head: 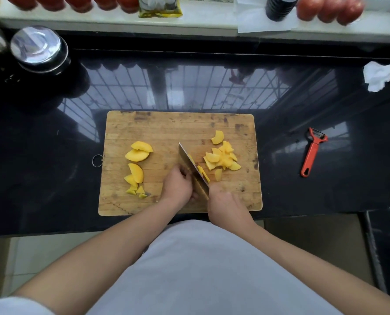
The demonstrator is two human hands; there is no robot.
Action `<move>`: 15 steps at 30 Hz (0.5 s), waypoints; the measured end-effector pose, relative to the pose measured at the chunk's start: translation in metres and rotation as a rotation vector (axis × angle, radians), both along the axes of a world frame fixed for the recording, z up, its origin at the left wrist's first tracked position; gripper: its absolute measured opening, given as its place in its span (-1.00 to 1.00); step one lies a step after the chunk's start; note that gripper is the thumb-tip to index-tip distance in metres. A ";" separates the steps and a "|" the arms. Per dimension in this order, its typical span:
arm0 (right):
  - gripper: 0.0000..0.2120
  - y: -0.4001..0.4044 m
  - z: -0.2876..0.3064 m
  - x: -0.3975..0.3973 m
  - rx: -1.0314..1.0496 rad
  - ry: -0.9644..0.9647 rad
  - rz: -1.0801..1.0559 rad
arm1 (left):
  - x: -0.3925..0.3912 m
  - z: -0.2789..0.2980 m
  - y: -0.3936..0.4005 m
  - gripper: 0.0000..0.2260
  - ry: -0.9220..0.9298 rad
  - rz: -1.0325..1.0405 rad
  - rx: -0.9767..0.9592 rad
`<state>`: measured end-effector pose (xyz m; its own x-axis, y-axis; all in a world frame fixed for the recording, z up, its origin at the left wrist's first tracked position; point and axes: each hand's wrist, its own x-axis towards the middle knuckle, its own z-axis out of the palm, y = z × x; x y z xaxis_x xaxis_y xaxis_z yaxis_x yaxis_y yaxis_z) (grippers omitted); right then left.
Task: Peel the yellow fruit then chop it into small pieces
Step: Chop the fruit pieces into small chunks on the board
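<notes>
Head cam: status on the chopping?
Right hand grips cleaver. Left hand pins fruit at blade. Chopped pile right, big slices left. Nothing in the way.

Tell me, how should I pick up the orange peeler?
Grab the orange peeler by its long straight handle, reaching from the near end with the hanging hole. The metal blade sits at the far end, so keep fingers away from there. It lies flat on the black counter, nothing crowding it.

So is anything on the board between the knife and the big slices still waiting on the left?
Nothing visible. The board is bare between the knife and the big slices, apart from the left hand, which is pressed against the blade's left side. The right hand holds the handle.
</notes>
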<state>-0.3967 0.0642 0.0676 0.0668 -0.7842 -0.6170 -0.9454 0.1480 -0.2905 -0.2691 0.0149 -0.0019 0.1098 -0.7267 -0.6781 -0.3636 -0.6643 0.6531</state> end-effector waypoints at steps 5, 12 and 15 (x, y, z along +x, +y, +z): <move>-0.90 -0.009 -0.005 0.013 -0.050 -0.011 0.013 | -0.002 0.001 -0.006 -0.91 -0.098 -0.061 -0.031; -0.91 -0.018 -0.006 0.002 -0.174 -0.122 -0.164 | 0.002 0.013 -0.008 -0.91 0.029 -0.028 0.087; -0.91 -0.009 -0.002 -0.008 -0.191 -0.146 -0.150 | 0.021 0.015 -0.003 -0.93 0.085 0.027 0.101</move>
